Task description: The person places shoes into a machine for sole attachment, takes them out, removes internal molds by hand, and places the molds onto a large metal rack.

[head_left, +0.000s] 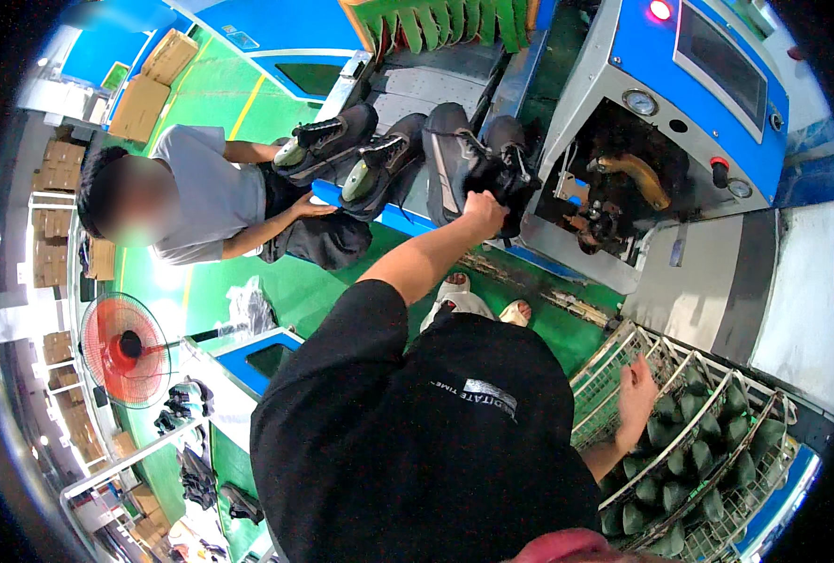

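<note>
My left hand (485, 214) is closed on the collar of a black shoe (508, 155), the rightmost in a row at the end of a conveyor. Beside it stands a dark grey shoe (447, 164). Two more dark shoes, one of them a shoe (389, 159) with a pale green piece in its opening, sit further left near a co-worker's hands. My right hand (636, 389) hangs above a wire rack (614, 371) at the lower right, fingers apart and holding nothing. Several dark green pieces (689, 441), shaped like shoe lasts, fill the rack.
A blue and white machine (586, 84) with gauges and a cavity stands right of the conveyor (426, 89). A co-worker (192, 197) in a grey shirt stands at the left, hands on the shoes. An orange fan (126, 349) and a shoe shelf (145, 457) are behind.
</note>
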`<action>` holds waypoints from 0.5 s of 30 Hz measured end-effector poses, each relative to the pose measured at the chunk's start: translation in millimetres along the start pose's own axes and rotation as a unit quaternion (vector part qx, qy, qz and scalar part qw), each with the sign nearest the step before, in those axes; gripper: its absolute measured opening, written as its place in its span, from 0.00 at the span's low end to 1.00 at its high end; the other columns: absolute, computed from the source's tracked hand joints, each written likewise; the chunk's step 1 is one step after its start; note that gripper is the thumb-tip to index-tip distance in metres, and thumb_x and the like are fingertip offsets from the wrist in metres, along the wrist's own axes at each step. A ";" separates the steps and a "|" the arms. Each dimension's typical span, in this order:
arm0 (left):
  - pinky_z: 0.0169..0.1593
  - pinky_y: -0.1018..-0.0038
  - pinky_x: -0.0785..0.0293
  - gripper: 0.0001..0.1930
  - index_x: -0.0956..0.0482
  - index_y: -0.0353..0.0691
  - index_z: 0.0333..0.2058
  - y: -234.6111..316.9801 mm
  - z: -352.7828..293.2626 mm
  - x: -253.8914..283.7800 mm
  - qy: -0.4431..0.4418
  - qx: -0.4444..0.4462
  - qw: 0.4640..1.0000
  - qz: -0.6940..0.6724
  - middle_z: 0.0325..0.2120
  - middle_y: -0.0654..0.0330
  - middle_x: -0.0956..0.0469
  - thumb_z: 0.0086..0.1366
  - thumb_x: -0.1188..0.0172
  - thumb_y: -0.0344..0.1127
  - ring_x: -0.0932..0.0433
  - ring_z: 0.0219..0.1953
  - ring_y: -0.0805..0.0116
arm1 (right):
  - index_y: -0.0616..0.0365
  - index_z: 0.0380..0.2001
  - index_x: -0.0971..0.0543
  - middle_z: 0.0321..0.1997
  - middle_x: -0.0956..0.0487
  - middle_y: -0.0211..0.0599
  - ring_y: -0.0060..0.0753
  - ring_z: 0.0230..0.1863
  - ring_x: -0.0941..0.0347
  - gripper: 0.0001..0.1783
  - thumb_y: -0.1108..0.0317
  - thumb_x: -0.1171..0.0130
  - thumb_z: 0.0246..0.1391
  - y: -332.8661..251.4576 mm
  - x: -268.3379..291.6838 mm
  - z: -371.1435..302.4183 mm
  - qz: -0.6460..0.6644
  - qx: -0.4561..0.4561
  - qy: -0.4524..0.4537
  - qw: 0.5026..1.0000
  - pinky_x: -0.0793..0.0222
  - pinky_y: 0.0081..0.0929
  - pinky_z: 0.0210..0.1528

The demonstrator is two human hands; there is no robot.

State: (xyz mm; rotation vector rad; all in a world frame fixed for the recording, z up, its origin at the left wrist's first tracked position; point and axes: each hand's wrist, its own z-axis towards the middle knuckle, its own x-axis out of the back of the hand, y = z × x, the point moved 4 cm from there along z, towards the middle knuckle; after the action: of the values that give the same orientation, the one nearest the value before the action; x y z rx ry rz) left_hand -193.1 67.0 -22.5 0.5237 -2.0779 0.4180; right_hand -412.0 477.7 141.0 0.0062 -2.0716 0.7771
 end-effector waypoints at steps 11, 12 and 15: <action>0.44 0.60 0.22 0.19 0.14 0.55 0.43 0.4 -18.2 -22.9 0.025 0.004 0.998 -0.052 0.40 0.62 0.17 0.57 0.34 0.55 0.20 0.49 0.60 | 0.62 0.64 0.30 0.56 0.21 0.54 0.43 0.52 0.21 0.32 0.64 0.37 0.59 21.4 -31.3 33.1 -0.016 0.064 -0.053 0.996 0.28 0.34 0.55; 0.44 0.60 0.21 0.20 0.14 0.56 0.43 -2.6 -31.9 -19.5 0.027 -0.004 0.998 -0.065 0.38 0.60 0.16 0.55 0.33 0.56 0.19 0.48 0.59 | 0.62 0.64 0.30 0.57 0.21 0.55 0.45 0.53 0.21 0.32 0.63 0.38 0.59 17.8 -30.5 34.8 -0.030 0.061 -0.064 0.996 0.28 0.35 0.55; 0.42 0.57 0.20 0.30 0.17 0.57 0.49 -28.4 -65.2 -14.1 0.007 0.023 0.991 -0.128 0.43 0.51 0.20 0.47 0.31 0.60 0.19 0.45 0.52 | 0.63 0.64 0.31 0.58 0.22 0.55 0.49 0.57 0.23 0.32 0.60 0.38 0.60 11.9 -26.9 42.3 -0.106 0.063 -0.099 0.987 0.28 0.37 0.56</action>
State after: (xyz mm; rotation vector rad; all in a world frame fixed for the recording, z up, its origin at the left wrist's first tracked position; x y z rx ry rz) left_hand -125.6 77.1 1.8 0.8018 -1.9597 0.3172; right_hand -431.0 457.4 97.5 0.3824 -2.1602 0.7991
